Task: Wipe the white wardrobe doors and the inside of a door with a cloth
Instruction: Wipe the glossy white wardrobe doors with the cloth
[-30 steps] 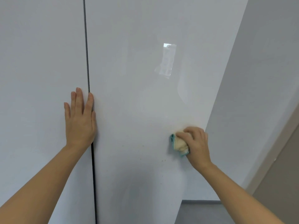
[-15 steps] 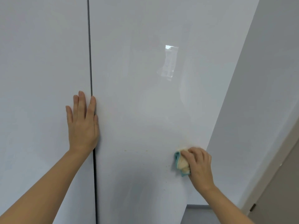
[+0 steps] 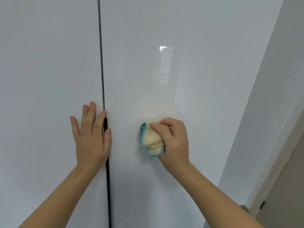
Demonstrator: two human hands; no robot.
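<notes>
Two glossy white wardrobe doors fill the view, the left door (image 3: 46, 79) and the right door (image 3: 205, 71), split by a dark vertical gap (image 3: 102, 79). My left hand (image 3: 91, 137) lies flat with straight fingers on the left door, its thumb side over the gap. My right hand (image 3: 174, 142) grips a bunched yellow cloth with a teal edge (image 3: 152, 140) and presses it against the right door at mid height.
A bright window reflection (image 3: 164, 66) shines on the right door above the cloth. A grey wall (image 3: 271, 112) runs along the right. At the lower right stands a beige door with a hinge (image 3: 261, 205).
My right hand has moved the cloth leftward and up across the right door, closer to the gap. My left hand stays flat by the gap. The view has shifted a little.
</notes>
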